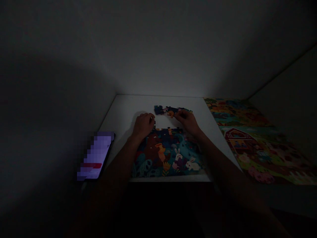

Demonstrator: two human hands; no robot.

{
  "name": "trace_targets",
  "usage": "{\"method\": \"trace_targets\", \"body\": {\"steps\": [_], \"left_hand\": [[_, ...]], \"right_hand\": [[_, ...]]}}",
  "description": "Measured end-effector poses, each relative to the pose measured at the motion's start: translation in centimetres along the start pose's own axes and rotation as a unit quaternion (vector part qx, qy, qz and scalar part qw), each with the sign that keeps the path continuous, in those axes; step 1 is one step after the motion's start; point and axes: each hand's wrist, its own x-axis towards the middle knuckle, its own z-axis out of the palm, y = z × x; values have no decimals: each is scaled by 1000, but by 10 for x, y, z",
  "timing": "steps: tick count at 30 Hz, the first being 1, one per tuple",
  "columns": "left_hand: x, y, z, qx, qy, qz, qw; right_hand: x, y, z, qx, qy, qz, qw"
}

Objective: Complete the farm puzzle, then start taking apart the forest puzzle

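A partly assembled jigsaw puzzle (164, 152) lies on the white table, showing a brown bear, white rabbits and plants on a dark blue-green ground. Its upper edge is uneven. My left hand (143, 126) rests by the puzzle's upper left corner, fingers curled together; what they hold, if anything, is hidden. With thumb and fingers pinched, my right hand (187, 121) grips the edge of a puzzle piece (170, 114) with an orange shape on it. Beyond the hands, several loose dark puzzle pieces (158, 110) lie close together, partly behind my right fingers.
A phone with a lit screen (97, 157) stands at the table's left edge. To the right lie two more colourful pictures, one with a red barn (236, 133). The white table (133, 102) meets a pale wall (158, 59) at the back. The light is dim.
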Motion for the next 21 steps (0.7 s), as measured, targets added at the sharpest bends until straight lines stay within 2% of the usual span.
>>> {"method": "trace_targets", "body": {"steps": [8,14,21], "left_hand": [[-2,-1,4,5,6,9,1000],[-3,-2,8,-13,38,22,999],[-1,-3,7,-49,45,36,997]], "right_hand": [[5,7,-8,-7,54,26,998],[10,21,-20,0,137,46,989],[13,33,-33,-70,204,91,972]]}}
